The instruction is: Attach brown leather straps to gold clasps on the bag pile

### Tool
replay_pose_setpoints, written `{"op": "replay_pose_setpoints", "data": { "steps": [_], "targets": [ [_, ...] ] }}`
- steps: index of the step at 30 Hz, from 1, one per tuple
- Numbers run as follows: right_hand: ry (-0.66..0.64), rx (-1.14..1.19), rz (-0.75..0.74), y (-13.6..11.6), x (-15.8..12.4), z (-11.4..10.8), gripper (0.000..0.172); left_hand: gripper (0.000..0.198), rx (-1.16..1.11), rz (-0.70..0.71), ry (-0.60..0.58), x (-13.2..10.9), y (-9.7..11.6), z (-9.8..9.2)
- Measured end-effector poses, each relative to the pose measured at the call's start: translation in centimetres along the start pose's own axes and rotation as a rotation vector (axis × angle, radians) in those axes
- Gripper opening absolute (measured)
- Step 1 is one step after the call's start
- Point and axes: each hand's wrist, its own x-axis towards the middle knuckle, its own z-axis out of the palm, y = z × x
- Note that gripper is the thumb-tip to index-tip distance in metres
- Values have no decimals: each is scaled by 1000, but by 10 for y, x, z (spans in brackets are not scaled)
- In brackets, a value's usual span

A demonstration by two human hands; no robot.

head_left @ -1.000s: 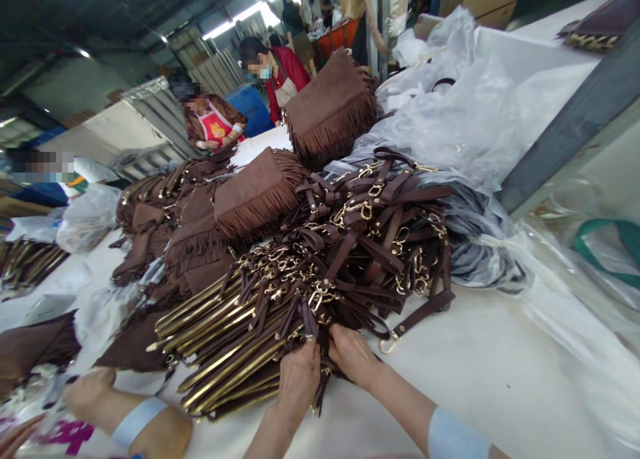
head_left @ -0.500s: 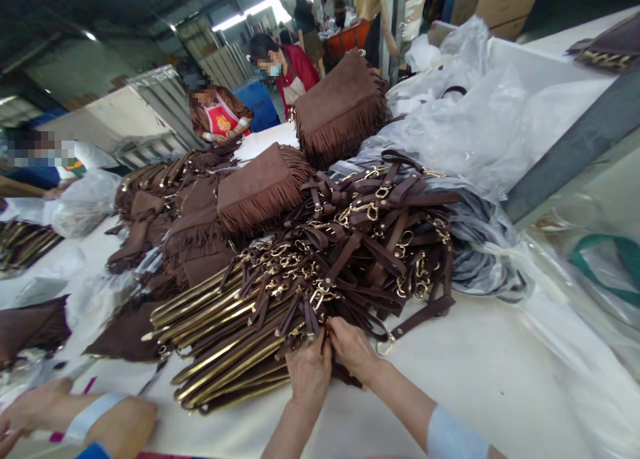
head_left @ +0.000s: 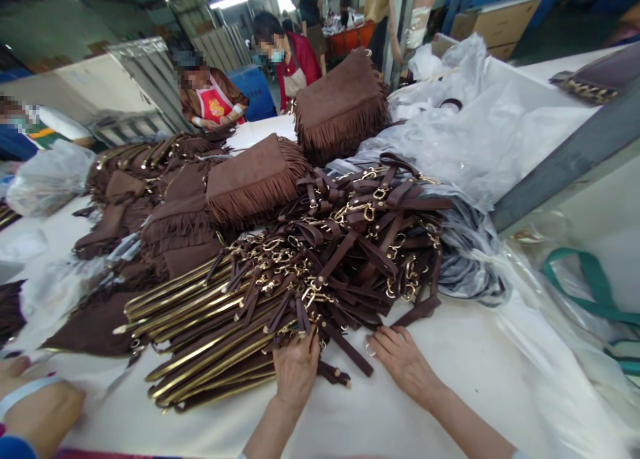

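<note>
My left hand (head_left: pixel 296 372) is closed on the near end of a stack of flat brown bags with gold zips (head_left: pixel 210 342), at a dark strap (head_left: pixel 345 352) that juts from under it. My right hand (head_left: pixel 406 362) lies on the white table (head_left: pixel 450 392) just right of that strap. Its fingers are spread, with the fingertips beside a small gold ring (head_left: pixel 369 349). Behind both hands rises a heap of brown straps with gold clasps (head_left: pixel 360 246).
Fringed brown suede bags (head_left: pixel 255 179) are piled behind and left of the straps, and one stands upright (head_left: pixel 340 106). Clear plastic bags (head_left: pixel 475 132) cover the right side, with a green strap (head_left: pixel 590 286) inside. A co-worker's arm (head_left: pixel 35 406) rests at bottom left. Other people work at the back.
My right hand has left the strap bundle and moved right onto the table, fingers spreading. A strap now lies pulled out between the hands. The co-worker's arm has slid left.
</note>
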Motion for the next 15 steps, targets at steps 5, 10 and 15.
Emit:
{"op": "replay_pose_setpoints", "data": {
  "steps": [5, 10, 15],
  "targets": [
    [82, -163, -44, -3, -7, 5, 37, 22, 3, 4, -6, -1, -1, 0],
    [-5, 293, 367, -6, -1, 1, 32, 21, 50, 10, 18, -1, 1, -1],
    [-92, 1026, 860, -21, 16, -14, 38, 20, 80, 10, 31, -2, 2, -1]
  ]
}}
